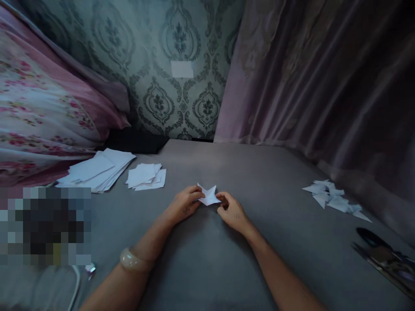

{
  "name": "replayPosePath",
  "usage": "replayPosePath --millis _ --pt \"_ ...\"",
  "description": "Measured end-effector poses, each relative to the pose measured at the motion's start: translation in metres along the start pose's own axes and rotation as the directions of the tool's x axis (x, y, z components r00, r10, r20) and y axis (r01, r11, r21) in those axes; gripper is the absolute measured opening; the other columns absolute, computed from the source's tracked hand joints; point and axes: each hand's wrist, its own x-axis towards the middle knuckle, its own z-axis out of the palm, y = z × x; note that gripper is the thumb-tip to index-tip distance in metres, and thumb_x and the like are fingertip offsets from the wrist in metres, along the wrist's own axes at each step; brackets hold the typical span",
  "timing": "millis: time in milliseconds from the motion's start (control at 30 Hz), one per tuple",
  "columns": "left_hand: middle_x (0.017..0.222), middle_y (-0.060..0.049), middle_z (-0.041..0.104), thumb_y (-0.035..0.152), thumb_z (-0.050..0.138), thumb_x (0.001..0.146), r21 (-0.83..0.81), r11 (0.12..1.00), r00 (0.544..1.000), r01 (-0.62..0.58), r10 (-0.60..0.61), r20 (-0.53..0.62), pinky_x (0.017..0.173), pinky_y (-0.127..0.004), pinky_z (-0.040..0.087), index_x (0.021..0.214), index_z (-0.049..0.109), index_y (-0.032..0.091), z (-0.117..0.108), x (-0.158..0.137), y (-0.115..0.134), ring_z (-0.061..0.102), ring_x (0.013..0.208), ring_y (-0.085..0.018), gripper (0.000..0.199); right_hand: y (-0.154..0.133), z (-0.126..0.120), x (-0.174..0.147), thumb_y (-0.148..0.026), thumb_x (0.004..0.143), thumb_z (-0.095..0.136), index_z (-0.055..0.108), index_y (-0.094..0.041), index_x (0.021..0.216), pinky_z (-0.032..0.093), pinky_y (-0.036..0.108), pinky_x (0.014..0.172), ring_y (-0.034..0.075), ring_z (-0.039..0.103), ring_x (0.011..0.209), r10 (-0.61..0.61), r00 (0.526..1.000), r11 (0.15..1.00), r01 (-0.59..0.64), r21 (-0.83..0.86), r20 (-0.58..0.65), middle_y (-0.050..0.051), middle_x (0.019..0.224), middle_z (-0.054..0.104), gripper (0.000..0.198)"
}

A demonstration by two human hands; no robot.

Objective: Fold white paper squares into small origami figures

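A small white folded paper [209, 196] with several pointed corners, like an origami star, is held just above the grey surface. My left hand [188, 201] pinches its left side, the thumb lying on top of the paper. At the right-hand point, the bent fingers of my right hand [231, 211] close on the tip; its thumb sits lower, and the exact contact is too small to make out. Farther right lies a loose group of folded white paper pieces [337, 198] with sharp points.
To the left lie a large stack of white paper sheets [97, 170] and a smaller paper pile [147, 176]. A white cable [77, 285] runs near a pixelated patch. Dark objects [382, 255] lie at the right edge. Curtains [292, 86] and a patterned wall [158, 99] bound the surface.
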Motion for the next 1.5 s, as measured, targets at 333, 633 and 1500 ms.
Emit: replayPosePath --millis 333,633,1500 --pt "0.071 -0.004 0.063 0.043 0.068 0.070 -0.848 0.456 0.811 0.269 -0.583 -0.056 0.061 -0.022 0.042 0.081 0.070 0.013 -0.034 0.030 0.034 0.055 0.064 -0.013 0.033 -0.047 -0.040 0.018 -0.027 0.072 0.058 0.065 -0.019 0.102 0.047 0.030 0.073 0.017 0.060 0.082 -0.059 0.996 0.955 0.076 0.285 -0.069 0.006 0.095 0.066 0.032" --pt "0.062 0.004 0.060 0.032 0.075 0.065 -0.875 0.483 0.698 -0.037 -0.614 -0.368 0.060 -0.020 0.040 0.119 0.055 0.018 -0.075 0.073 0.074 0.054 0.060 -0.009 0.059 -0.110 -0.063 0.033 -0.040 0.074 0.065 0.060 -0.019 0.091 0.048 0.030 0.070 0.018 0.064 0.075 -0.156 0.924 0.894 0.282 0.348 -0.349 0.006 0.083 0.068 0.028" --pt "0.089 -0.005 0.073 0.030 0.074 0.067 -0.771 0.625 0.820 0.123 -0.501 -0.276 0.074 -0.024 0.048 0.090 0.074 0.018 -0.049 0.098 0.056 0.063 0.084 -0.017 0.026 -0.080 -0.068 0.065 -0.034 0.067 0.069 0.072 -0.017 0.079 0.049 0.029 0.065 0.017 0.064 0.068 -0.046 0.922 0.888 0.214 0.408 -0.383 0.005 0.076 0.072 0.021"
